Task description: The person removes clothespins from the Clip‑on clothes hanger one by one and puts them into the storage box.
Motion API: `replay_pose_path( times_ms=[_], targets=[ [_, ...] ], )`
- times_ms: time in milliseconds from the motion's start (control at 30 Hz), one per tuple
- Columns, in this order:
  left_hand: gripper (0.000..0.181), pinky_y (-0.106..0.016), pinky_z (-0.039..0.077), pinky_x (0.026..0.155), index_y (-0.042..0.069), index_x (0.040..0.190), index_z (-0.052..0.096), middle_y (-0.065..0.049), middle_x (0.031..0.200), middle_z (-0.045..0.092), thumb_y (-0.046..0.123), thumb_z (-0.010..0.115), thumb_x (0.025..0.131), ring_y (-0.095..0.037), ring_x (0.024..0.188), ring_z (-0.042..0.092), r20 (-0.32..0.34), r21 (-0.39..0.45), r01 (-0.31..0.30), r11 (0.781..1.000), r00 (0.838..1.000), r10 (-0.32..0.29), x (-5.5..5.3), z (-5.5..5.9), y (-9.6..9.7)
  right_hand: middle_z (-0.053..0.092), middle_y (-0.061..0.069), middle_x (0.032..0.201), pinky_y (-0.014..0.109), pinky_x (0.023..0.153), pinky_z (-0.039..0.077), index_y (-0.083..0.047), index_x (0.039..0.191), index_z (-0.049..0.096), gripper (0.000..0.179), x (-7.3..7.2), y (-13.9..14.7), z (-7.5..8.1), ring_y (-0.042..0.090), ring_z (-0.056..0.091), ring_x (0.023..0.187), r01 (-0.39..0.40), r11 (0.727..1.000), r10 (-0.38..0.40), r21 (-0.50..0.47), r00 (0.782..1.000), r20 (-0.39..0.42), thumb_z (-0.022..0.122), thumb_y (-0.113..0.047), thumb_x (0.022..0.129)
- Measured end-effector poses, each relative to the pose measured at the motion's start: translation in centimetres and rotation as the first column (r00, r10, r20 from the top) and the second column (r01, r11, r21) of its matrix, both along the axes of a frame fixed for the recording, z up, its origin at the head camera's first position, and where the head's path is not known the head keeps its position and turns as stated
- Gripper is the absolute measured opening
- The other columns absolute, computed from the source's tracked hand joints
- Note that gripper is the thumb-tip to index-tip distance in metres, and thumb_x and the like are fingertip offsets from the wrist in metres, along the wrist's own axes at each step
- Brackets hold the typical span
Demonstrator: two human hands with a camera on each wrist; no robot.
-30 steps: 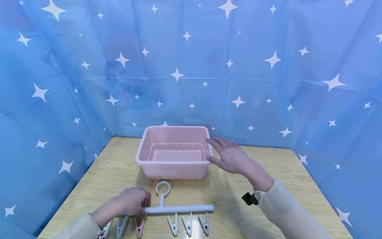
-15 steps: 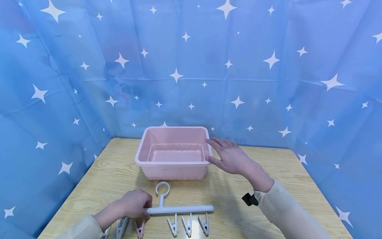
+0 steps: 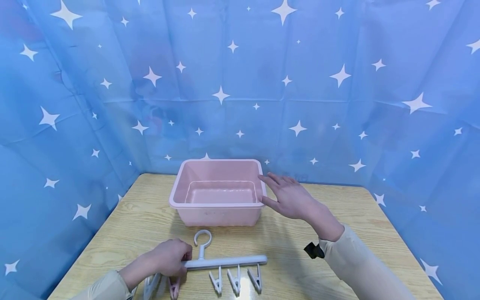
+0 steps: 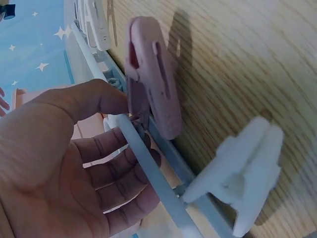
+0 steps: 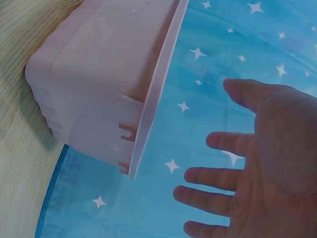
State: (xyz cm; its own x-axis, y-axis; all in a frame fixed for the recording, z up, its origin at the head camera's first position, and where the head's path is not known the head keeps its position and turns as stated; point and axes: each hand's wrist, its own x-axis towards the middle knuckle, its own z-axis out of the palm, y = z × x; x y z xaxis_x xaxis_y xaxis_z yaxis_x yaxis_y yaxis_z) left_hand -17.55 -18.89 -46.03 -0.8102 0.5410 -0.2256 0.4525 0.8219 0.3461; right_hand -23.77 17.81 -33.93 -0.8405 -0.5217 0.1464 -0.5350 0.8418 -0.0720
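Note:
My left hand [image 3: 168, 258] grips the bar of a pale blue-grey clip hanger [image 3: 228, 261] on the table, thumb on one side and fingers curled round the other in the left wrist view. Beside the thumb hangs a pink clothespin [image 4: 156, 79], and further along the bar a white clothespin [image 4: 242, 173]. Several grey clips [image 3: 234, 281] hang along the right half; the bar's left part is hidden behind the hand. My right hand [image 3: 290, 196] hovers with fingers spread by the right rim of a pink plastic basin [image 3: 219, 216], apart from it in the right wrist view.
The wooden table [image 3: 337, 250] carries the basin toward its back edge, with the hanger in front and its hook [image 3: 203, 238] pointing at the basin. A blue star-patterned curtain [image 3: 262, 83] closes in the back and both sides.
Held in my left hand, the hanger has tilted slightly, its right end rising a little, and shifted slightly left. The hand slid a touch to the right; my right hand stays put.

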Motion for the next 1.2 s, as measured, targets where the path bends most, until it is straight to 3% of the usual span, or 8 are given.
replay_pose_path(
  times_ms=[300,567,767,1000,1200],
  targets=[
    [0.012,-0.023,0.038,0.056,0.017,0.079,0.069,0.011,0.071,0.054,0.019,0.077,0.070,-0.004,0.062,0.044,-0.025,0.015,0.012,1.000,1.000,-0.011,-0.11,0.46,0.05,0.042,0.021,0.155,0.062,0.116,0.029,-0.018,0.155,0.035,0.065,-0.01,0.07,0.05,0.044,0.041,0.142,0.001,1.000,-0.001,0.000,1.000,-0.002,0.048,-0.052,0.101],
    [0.022,-0.022,0.035,0.053,0.023,0.067,0.063,0.015,0.066,0.049,0.037,0.078,0.076,-0.002,0.059,0.041,-0.117,0.009,0.038,0.999,0.992,-0.037,0.41,0.31,0.13,0.042,0.021,0.155,0.063,0.116,0.028,-0.018,0.155,0.035,0.065,0.10,0.15,0.05,0.045,0.040,0.142,-0.001,1.000,0.001,-0.008,1.000,0.013,0.048,-0.052,0.102],
    [0.029,-0.023,0.038,0.053,0.023,0.073,0.060,0.015,0.063,0.049,0.046,0.073,0.084,-0.002,0.056,0.042,-0.108,0.059,0.042,0.997,0.994,-0.036,0.43,0.13,0.02,0.042,0.022,0.154,0.062,0.116,0.029,-0.018,0.156,0.035,0.064,0.10,0.23,-0.03,0.044,0.041,0.142,-0.002,1.000,0.002,-0.004,1.000,0.010,0.048,-0.051,0.102],
    [0.039,-0.021,0.040,0.054,0.024,0.068,0.056,0.017,0.059,0.047,0.053,0.061,0.094,0.000,0.053,0.044,-0.047,0.105,0.062,0.993,0.997,-0.058,0.25,-0.01,0.18,0.042,0.022,0.155,0.063,0.116,0.028,-0.018,0.155,0.035,0.064,0.16,0.30,-0.06,0.044,0.040,0.142,-0.003,1.000,0.004,-0.009,1.000,0.016,0.048,-0.051,0.102],
    [0.038,-0.021,0.038,0.053,0.026,0.071,0.056,0.017,0.060,0.045,0.055,0.059,0.095,0.001,0.053,0.042,-0.132,0.086,0.086,0.993,0.988,-0.074,-0.02,-0.30,0.29,0.042,0.022,0.155,0.062,0.116,0.029,-0.018,0.155,0.035,0.064,0.09,0.39,-0.15,0.045,0.040,0.142,-0.002,1.000,0.003,-0.009,1.000,0.010,0.047,-0.051,0.102]
  ],
)
